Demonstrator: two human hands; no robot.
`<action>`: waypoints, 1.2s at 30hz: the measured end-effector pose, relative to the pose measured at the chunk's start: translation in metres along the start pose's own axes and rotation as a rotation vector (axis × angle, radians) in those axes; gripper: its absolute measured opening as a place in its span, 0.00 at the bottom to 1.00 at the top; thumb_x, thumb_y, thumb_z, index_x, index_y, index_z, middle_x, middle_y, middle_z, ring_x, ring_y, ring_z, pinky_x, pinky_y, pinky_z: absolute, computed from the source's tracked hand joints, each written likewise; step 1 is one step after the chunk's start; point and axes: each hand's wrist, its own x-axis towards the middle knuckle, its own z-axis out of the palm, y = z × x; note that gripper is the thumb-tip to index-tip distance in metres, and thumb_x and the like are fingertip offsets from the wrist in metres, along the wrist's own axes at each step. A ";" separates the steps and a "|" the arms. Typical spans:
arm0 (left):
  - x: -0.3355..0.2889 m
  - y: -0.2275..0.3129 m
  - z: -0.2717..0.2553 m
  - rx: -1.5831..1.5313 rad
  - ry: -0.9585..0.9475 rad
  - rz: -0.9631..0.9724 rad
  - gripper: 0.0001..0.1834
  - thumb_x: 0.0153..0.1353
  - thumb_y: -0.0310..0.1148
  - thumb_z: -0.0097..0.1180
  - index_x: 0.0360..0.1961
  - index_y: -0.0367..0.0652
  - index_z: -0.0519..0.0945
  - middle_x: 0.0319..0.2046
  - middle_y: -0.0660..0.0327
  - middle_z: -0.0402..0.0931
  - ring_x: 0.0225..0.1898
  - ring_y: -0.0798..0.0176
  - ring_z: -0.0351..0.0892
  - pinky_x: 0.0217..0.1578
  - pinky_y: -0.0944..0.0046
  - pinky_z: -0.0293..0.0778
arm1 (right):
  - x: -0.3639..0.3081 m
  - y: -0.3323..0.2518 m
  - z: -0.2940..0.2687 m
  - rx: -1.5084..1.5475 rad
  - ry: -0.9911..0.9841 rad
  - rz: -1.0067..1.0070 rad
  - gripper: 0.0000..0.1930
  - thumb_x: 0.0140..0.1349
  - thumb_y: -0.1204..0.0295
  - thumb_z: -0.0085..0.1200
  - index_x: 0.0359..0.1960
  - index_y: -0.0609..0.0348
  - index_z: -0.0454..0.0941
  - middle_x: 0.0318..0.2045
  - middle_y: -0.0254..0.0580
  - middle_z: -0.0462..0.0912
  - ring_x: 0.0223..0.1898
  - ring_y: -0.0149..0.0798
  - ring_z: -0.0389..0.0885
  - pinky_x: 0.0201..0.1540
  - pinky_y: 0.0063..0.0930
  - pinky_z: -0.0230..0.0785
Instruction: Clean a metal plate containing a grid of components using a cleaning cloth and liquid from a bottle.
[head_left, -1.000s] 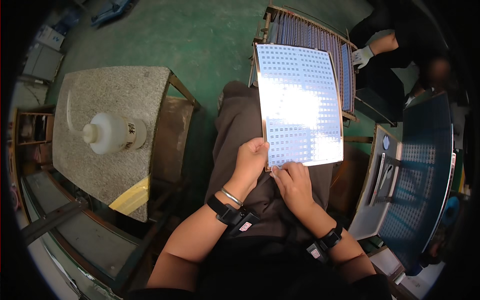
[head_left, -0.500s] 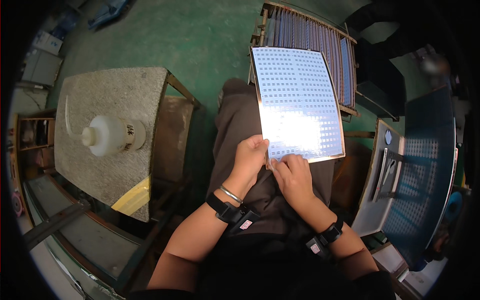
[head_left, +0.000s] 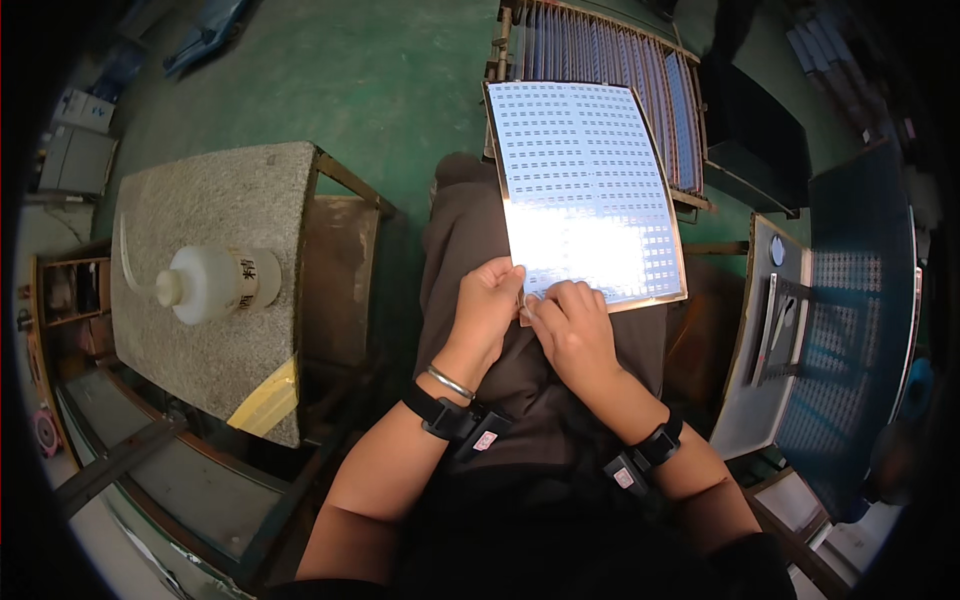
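hands [head_left: 485, 308] 2 | held panel [head_left: 590, 185] 1 | bottle [head_left: 215, 285] 1 | wristbands [head_left: 657, 442] 2 (paired)

Green floor [head_left: 370, 90]; grey tabletop [head_left: 225, 200] at left, brown shelf [head_left: 76, 292] farther left.

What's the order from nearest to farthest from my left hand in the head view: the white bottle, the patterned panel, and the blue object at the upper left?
From your left hand:
1. Patterned panel: touching it, ahead and to the right.
2. White bottle: to the left, on the grey tabletop.
3. Blue object: far ahead, upper left.
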 end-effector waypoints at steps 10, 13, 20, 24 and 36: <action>0.001 -0.014 -0.009 0.163 0.013 0.156 0.10 0.68 0.28 0.43 0.44 0.35 0.73 0.34 0.60 0.78 0.34 0.72 0.78 0.37 0.68 0.76 | -0.039 0.009 -0.053 0.457 -0.023 0.276 0.08 0.48 0.77 0.63 0.31 0.59 0.80 0.28 0.39 0.73 0.33 0.40 0.72 0.36 0.29 0.65; 0.000 -0.009 -0.006 0.141 0.028 0.127 0.10 0.68 0.28 0.43 0.45 0.35 0.73 0.35 0.60 0.78 0.34 0.71 0.78 0.38 0.68 0.76 | -0.044 0.040 -0.057 0.656 0.144 0.523 0.04 0.54 0.79 0.59 0.32 0.63 0.78 0.31 0.38 0.73 0.34 0.32 0.72 0.38 0.22 0.65; -0.001 -0.002 -0.002 0.139 0.021 0.119 0.11 0.67 0.28 0.44 0.45 0.34 0.73 0.36 0.60 0.78 0.35 0.70 0.79 0.39 0.67 0.76 | -0.057 0.104 -0.076 0.904 0.563 0.890 0.09 0.65 0.68 0.53 0.35 0.63 0.77 0.37 0.34 0.79 0.37 0.25 0.73 0.42 0.18 0.65; -0.002 -0.003 0.001 0.137 0.038 0.121 0.10 0.67 0.28 0.44 0.45 0.35 0.73 0.35 0.61 0.78 0.33 0.71 0.78 0.36 0.69 0.75 | -0.059 0.119 -0.078 1.010 0.768 1.013 0.11 0.65 0.69 0.52 0.43 0.64 0.74 0.37 0.38 0.80 0.40 0.27 0.76 0.39 0.16 0.66; -0.006 -0.004 0.003 0.197 0.079 0.103 0.11 0.68 0.30 0.42 0.46 0.36 0.72 0.36 0.60 0.78 0.36 0.69 0.79 0.39 0.69 0.75 | -0.083 0.171 -0.062 0.778 0.660 0.943 0.12 0.67 0.66 0.48 0.40 0.65 0.75 0.39 0.40 0.81 0.35 0.24 0.74 0.39 0.19 0.67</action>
